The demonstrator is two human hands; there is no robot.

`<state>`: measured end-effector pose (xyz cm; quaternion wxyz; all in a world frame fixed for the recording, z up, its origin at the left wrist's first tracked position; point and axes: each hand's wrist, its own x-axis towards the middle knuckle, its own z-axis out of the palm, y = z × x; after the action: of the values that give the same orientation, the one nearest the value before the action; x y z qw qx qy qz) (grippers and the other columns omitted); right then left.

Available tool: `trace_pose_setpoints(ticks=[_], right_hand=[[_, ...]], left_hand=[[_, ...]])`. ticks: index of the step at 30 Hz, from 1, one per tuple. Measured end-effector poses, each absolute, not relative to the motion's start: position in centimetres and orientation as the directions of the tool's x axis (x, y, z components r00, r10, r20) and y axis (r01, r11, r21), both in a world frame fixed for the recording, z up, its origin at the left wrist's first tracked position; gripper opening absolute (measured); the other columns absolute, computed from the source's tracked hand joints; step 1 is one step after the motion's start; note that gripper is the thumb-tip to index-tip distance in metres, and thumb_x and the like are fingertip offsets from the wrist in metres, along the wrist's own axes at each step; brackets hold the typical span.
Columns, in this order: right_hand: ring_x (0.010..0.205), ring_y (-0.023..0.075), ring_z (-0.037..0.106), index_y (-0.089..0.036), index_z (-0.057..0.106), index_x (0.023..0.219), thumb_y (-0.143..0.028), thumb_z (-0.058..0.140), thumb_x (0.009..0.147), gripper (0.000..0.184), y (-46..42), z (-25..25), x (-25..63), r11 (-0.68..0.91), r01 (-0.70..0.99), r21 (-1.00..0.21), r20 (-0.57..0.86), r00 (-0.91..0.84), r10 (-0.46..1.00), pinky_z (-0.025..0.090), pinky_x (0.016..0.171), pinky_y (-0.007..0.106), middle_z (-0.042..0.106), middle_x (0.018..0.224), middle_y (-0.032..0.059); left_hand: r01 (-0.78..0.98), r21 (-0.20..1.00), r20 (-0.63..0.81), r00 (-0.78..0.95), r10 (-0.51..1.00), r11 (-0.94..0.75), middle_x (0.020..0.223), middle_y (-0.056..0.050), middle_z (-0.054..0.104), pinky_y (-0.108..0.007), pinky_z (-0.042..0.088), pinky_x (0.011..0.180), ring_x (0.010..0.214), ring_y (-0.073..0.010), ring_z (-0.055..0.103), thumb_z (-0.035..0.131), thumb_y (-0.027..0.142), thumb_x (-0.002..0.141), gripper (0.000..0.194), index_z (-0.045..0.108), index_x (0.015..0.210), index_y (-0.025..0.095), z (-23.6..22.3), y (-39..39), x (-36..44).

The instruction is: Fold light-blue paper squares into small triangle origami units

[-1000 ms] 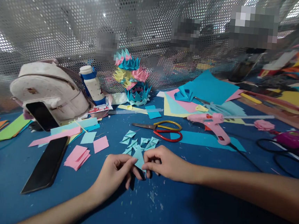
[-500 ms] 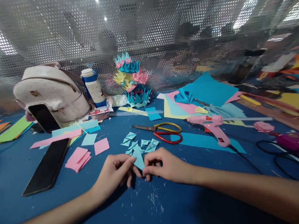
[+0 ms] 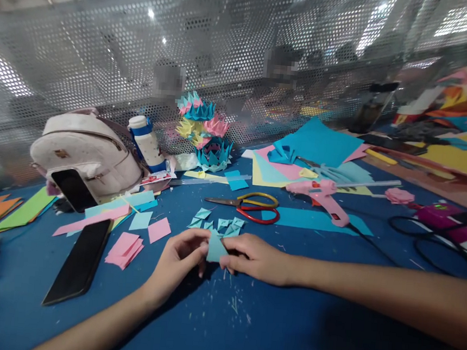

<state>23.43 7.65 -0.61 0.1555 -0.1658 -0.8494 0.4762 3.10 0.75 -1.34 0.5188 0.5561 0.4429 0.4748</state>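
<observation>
A folded light-blue piece of paper (image 3: 216,248) is pinched between my two hands, above the blue table. My left hand (image 3: 183,255) grips its left edge with thumb and fingers. On its right edge, my right hand (image 3: 253,257) closes with thumb and forefinger. Just behind the hands lie several small folded light-blue paper pieces (image 3: 229,226), partly hidden by the fingers. Scissors (image 3: 251,205) with one yellow and one red handle rest behind those pieces. Pink paper squares (image 3: 124,250) are stacked left of my left hand.
A black phone (image 3: 78,262) lies at left, near a white backpack (image 3: 86,148) with another phone leaning on it. A bottle (image 3: 146,143) and a layered paper-flower stack (image 3: 211,154) stand at the back. At right lies a pink glue gun (image 3: 321,196) with its cord, beside coloured sheets (image 3: 322,142).
The paper between my hands has gone from a pointed triangle to a smaller, more upright shape, its fold turned. Both hands keep their hold. The view has shifted slightly.
</observation>
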Motion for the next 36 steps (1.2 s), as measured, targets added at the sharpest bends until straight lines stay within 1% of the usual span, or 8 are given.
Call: trace_pose_setpoints(ticks=[4,7,10,16,25,27,32,36], right_hand=[[0.066,0.0127,0.055,-0.017,0.063,0.089,-0.049,0.07,0.084,0.033,7.1,-0.5,23.3,0.615,0.22,-0.757,0.128,-0.874,0.47,0.034,0.06,0.023,0.063,0.076,0.0],[0.06,0.0112,0.048,-0.017,0.055,0.075,-0.045,0.065,0.09,0.033,7.0,-0.6,23.2,0.616,0.251,-0.747,0.126,-0.855,0.502,0.028,0.057,0.023,0.055,0.065,-0.0023],[0.055,0.0105,0.044,-0.017,0.053,0.072,-0.04,0.061,0.092,0.031,7.1,-0.8,23.1,0.587,0.234,-0.775,0.129,-0.851,0.509,0.026,0.055,0.023,0.049,0.06,-0.0039],[0.06,0.011,0.043,-0.016,0.057,0.078,-0.045,0.06,0.092,0.032,7.4,-0.7,23.2,0.544,0.174,-0.821,0.181,-0.824,0.536,0.03,0.057,0.023,0.05,0.065,-0.0031],[0.066,0.0117,0.047,-0.015,0.058,0.083,-0.054,0.064,0.087,0.039,7.6,-0.6,23.1,0.431,0.073,-0.899,0.181,-0.836,0.519,0.036,0.064,0.024,0.053,0.07,-0.0024],[0.068,0.012,0.05,-0.016,0.058,0.088,-0.056,0.066,0.085,0.041,7.8,-0.6,22.9,0.386,0.053,-0.921,0.157,-0.856,0.492,0.039,0.064,0.024,0.056,0.075,-0.0016],[0.074,0.0122,0.056,-0.016,0.058,0.097,-0.054,0.077,0.072,0.049,8.2,0.2,22.9,0.296,0.048,-0.954,0.09,-0.896,0.435,0.045,0.067,0.025,0.061,0.084,-0.0001],[0.067,0.0094,0.054,-0.016,0.06,0.091,-0.044,0.078,0.073,0.038,7.8,1.3,23.8,0.273,0.097,-0.957,0.038,-0.892,0.451,0.044,0.063,0.023,0.06,0.08,-0.0014]], left_hand=[[0.062,0.996,0.061,0.156,0.986,-0.071,0.064,0.0,0.061,-0.021,0.048,0.052,0.051,-0.0096,0.056,0.073,0.046,0.083,0.034,0.065,0.081,0.013,-1.4,0.8,3.2],[0.111,0.99,0.066,0.159,0.985,-0.085,0.063,0.001,0.061,-0.021,0.047,0.053,0.051,-0.0091,0.056,0.074,0.045,0.083,0.034,0.065,0.079,0.013,-1.6,0.8,3.3],[0.157,0.982,0.083,0.164,0.983,-0.109,0.072,0.001,0.063,-0.022,0.05,0.057,0.058,-0.0098,0.059,0.069,0.041,0.089,0.029,0.064,0.087,0.013,-2.0,0.8,3.2],[0.245,0.959,0.082,0.244,0.966,-0.143,0.114,-0.008,0.063,-0.038,0.057,0.08,0.094,-0.0196,0.065,0.061,0.034,0.097,0.029,0.06,0.119,0.015,-2.7,0.7,2.7],[0.344,0.906,0.138,0.309,0.941,-0.246,0.122,-0.009,0.061,-0.042,0.056,0.086,0.102,-0.0225,0.064,0.061,0.034,0.097,0.033,0.057,0.125,0.016,-1.9,0.3,2.7],[0.352,0.884,0.205,0.302,0.931,-0.309,0.118,-0.008,0.062,-0.041,0.056,0.085,0.099,-0.0212,0.065,0.061,0.034,0.097,0.03,0.06,0.12,0.015,-1.1,0.0,2.9],[0.343,0.818,0.386,0.269,0.882,-0.462,0.087,-0.006,0.069,-0.035,0.051,0.086,0.087,-0.0188,0.065,0.065,0.027,0.09,0.014,0.068,0.081,0.017,1.2,-1.2,3.3],[0.338,0.809,0.403,0.278,0.872,-0.481,0.093,-0.009,0.071,-0.036,0.051,0.087,0.092,-0.022,0.065,0.063,0.02,0.084,0.008,0.069,0.079,0.019,1.9,-2.3,3.6]])
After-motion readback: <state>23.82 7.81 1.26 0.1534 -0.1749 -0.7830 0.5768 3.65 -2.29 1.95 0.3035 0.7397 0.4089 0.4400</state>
